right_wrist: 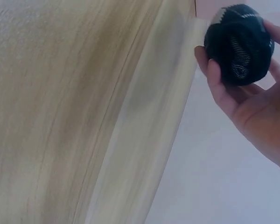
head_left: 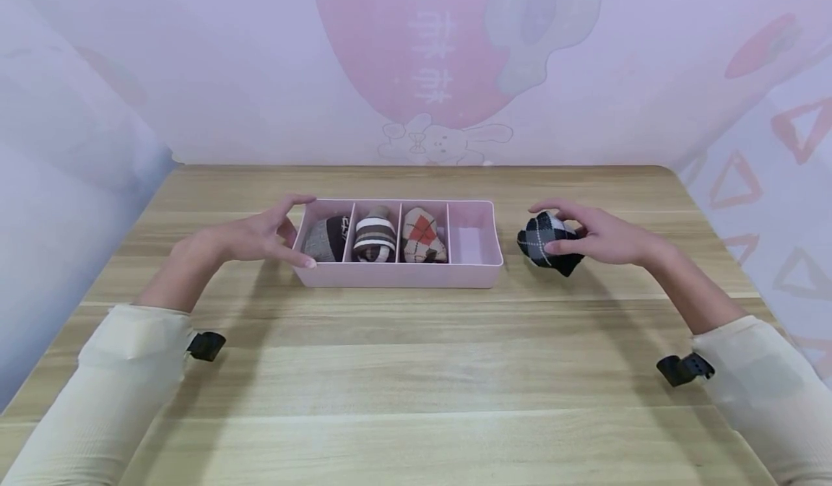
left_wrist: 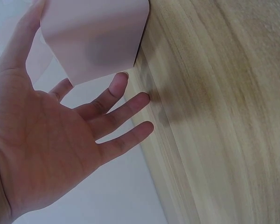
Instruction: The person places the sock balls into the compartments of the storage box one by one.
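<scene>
A pink divided box (head_left: 477, 262) (left_wrist: 98, 42) stands mid-table. Its three left compartments hold rolled socks: a grey-brown one (head_left: 325, 240), a brown striped one (head_left: 374, 236) and an orange argyle one (head_left: 422, 236). The rightmost compartment (head_left: 469, 240) is empty. My left hand (head_left: 276, 233) (left_wrist: 79, 126) is open, fingers spread around the box's left end, thumb at the far corner, fingertips at the near wall. My right hand (head_left: 588, 237) (right_wrist: 242, 93) grips a black-and-white argyle sock ball (head_left: 544, 242) (right_wrist: 238, 44) just right of the box, slightly above the table.
The wooden table (head_left: 416, 370) runs wide in front of the box. A pale printed backdrop (head_left: 416, 60) closes off the back and both sides. Black wrist camera mounts (head_left: 206, 345) sit on both cream sleeves.
</scene>
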